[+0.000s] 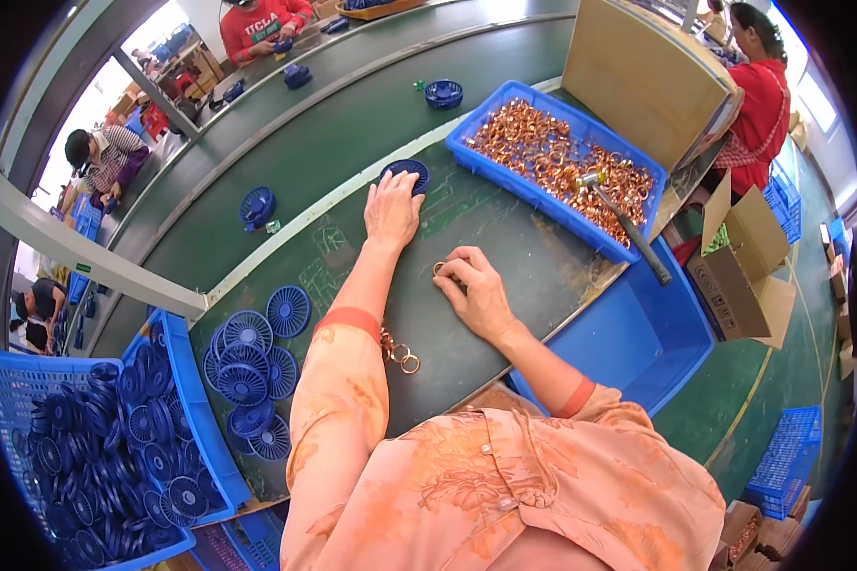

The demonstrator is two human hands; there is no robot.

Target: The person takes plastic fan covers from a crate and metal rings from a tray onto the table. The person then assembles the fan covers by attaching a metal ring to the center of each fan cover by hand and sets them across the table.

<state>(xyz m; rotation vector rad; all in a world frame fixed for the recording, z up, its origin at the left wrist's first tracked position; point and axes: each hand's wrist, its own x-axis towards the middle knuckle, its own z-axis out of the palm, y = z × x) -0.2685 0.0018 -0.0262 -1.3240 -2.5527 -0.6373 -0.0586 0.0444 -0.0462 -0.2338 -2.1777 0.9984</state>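
My left hand [393, 209] reaches far forward, its fingers over the near side of a round blue fan grille [411, 173] by the conveyor's edge. The fingertips look closed on its rim. Closer in, my right hand [476, 293] pinches a copper-coloured ring [438, 269] between thumb and forefinger above the green worktop [438, 362]. A small bunch of similar copper rings [405, 359] lies beside my left sleeve. Left of that sleeve, several blue slotted grilles [243, 366] lie in an overlapping heap.
A blue tray [543, 202] of copper rings, with a hammer [633, 233] across it, stands at the far right. Blue baskets of grilles [95, 457] stand at the left. Fan parts [257, 206] lie on the green conveyor [324, 124]. An open carton [743, 262] and co-workers are beyond.
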